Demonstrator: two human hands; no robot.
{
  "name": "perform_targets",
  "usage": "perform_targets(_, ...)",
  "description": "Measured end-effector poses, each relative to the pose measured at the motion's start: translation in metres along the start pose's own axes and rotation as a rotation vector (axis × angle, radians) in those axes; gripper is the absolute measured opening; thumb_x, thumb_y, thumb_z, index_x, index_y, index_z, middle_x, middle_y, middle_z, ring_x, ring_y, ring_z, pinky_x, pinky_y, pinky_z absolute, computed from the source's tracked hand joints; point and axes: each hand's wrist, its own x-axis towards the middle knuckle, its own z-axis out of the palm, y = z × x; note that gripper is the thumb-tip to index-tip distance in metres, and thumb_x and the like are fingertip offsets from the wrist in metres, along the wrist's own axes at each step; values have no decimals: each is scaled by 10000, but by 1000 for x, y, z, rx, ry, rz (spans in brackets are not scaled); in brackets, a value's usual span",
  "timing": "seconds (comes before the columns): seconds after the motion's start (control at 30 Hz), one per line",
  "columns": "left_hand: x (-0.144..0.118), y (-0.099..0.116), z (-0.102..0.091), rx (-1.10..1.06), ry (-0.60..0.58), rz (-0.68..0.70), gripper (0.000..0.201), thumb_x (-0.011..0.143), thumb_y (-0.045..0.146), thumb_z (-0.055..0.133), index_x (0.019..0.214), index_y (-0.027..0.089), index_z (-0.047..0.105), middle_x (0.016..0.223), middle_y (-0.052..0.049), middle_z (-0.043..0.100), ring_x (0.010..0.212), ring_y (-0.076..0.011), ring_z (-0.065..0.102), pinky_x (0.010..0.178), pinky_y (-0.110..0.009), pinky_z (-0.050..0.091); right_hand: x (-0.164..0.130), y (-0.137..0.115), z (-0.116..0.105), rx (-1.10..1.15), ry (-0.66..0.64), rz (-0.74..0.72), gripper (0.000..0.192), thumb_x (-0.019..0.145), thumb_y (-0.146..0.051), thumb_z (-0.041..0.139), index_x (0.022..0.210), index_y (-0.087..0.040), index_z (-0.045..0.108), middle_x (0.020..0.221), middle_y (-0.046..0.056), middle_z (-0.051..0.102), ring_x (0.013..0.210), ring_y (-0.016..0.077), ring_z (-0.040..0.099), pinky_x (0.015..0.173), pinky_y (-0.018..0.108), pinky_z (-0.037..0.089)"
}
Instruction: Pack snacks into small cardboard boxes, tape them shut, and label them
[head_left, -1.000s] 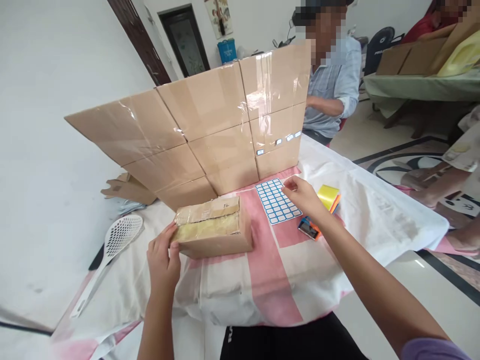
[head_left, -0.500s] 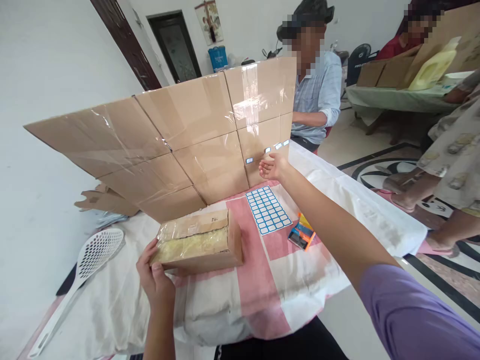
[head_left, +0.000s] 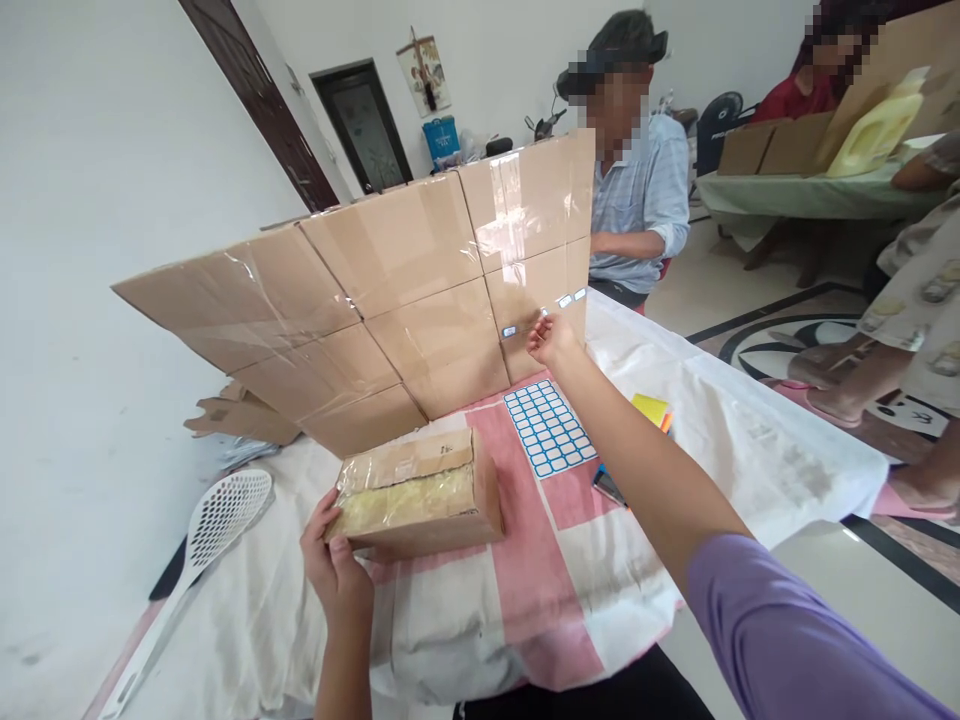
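Note:
My left hand (head_left: 337, 560) grips the left end of a taped cardboard box (head_left: 420, 490), with yellowish material showing along its side. The box lies on the cloth-covered table. My right hand (head_left: 553, 340) reaches to the standing cardboard panel (head_left: 420, 235), its fingers curled together at a small blue-edged sticker label (head_left: 544, 312), mostly hidden by them. Other such labels (head_left: 509, 331) sit in a row on the panel, to either side of my hand. Below my right hand lies a sheet of blue-bordered labels (head_left: 551, 430). My right forearm partly covers a yellow and orange packet (head_left: 651, 410).
A white slotted skimmer (head_left: 225, 520) lies at the table's left, near torn cardboard (head_left: 247, 415). A person in a light blue shirt (head_left: 637, 190) sits behind the panel. At right are another table (head_left: 795, 200) with a yellow jug (head_left: 877, 125) and more people.
My right hand's fingers have drawn in and now cover part of one label on the panel. My left hand still holds the box. The whole view has shifted slightly.

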Motion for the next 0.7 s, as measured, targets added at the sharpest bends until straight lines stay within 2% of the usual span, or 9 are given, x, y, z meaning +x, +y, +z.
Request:
perform_targets(0.1,0,1,2,2,13,10,293,1015,390,450,1149,163,578,1366,-183,619,1333,-302,562,1140,-549,394,-27,35,-9,-29,-36,-29,212,892,-227,575,689,-200,518,481,-76,451,424,71,381,432,190,261)
perform_targets(0.2,2,1,2,23,27,13,309,1017,415,432,1137,166,570,1346,-176,627,1320,-304,571,1131,-557,404,-65,83,-29,-92,-108,-18,126,788,-239,692,707,-182,614,527,-58,533,447,64,416,436,200,254)
perform_targets(0.3,2,0,3,35,67,5,318,1016,432,415,1114,168,564,1322,-165,637,1314,-306,578,1136,-562,401,-105,129,-53,-154,-144,54,205,685,-308,759,630,-178,611,508,-45,538,439,70,404,430,222,236)
perform_targets(0.4,2,1,6,36,111,-12,342,1009,460,408,1104,167,557,1312,-163,642,1308,-307,585,1146,-566,397,-135,165,-69,-184,-176,130,254,657,-405,742,623,-171,649,478,-52,492,425,76,350,435,242,186)
perform_targets(0.53,1,6,10,26,128,-13,368,998,486,406,1096,163,551,1310,-173,648,1306,-309,589,1154,-571,392,-160,191,-74,-197,-161,125,301,675,-452,700,560,-183,631,457,-69,409,458,81,294,487,264,173)
perform_targets(0.7,-1,16,16,19,114,-9,338,1001,445,420,1115,157,554,1337,-177,638,1321,-305,578,1165,-562,381,-175,198,-73,-237,-86,5,329,723,-452,668,536,-194,587,562,-32,510,582,119,400,581,281,258)
